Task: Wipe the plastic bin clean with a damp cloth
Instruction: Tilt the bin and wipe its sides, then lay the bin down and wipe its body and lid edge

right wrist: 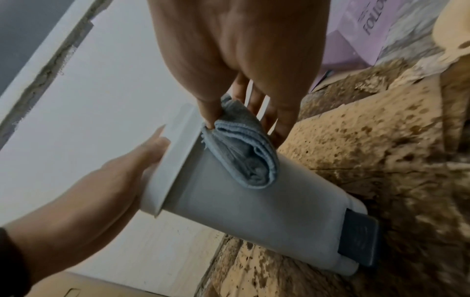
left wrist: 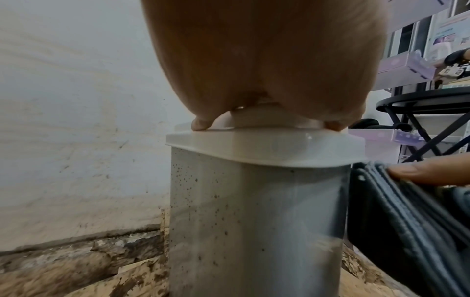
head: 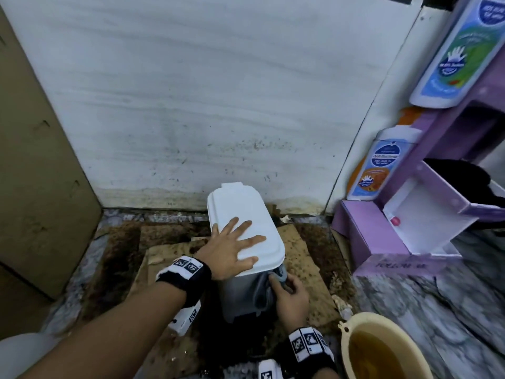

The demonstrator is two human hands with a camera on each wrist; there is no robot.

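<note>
A grey plastic bin (head: 240, 294) (left wrist: 254, 221) (right wrist: 259, 211) with a white lid (head: 243, 214) (left wrist: 264, 146) stands upright on soiled cardboard by the wall. My left hand (head: 232, 247) (right wrist: 122, 170) lies flat on the lid, fingers spread straight. My right hand (head: 289, 294) (right wrist: 241, 112) grips a folded grey-blue cloth (head: 281, 274) (left wrist: 396, 205) (right wrist: 244, 158) and holds it against the bin's upper right corner, just under the lid's rim. Dark specks dot the bin's left side in the left wrist view.
A beige basin (head: 382, 348) of brownish water sits at the lower right. Purple boxes (head: 404, 231) and bottles (head: 382, 162) stand to the right. A brown panel (head: 35, 160) is on the left, a stained white wall (head: 218, 105) behind. Dirty cardboard (head: 306, 258) covers the floor.
</note>
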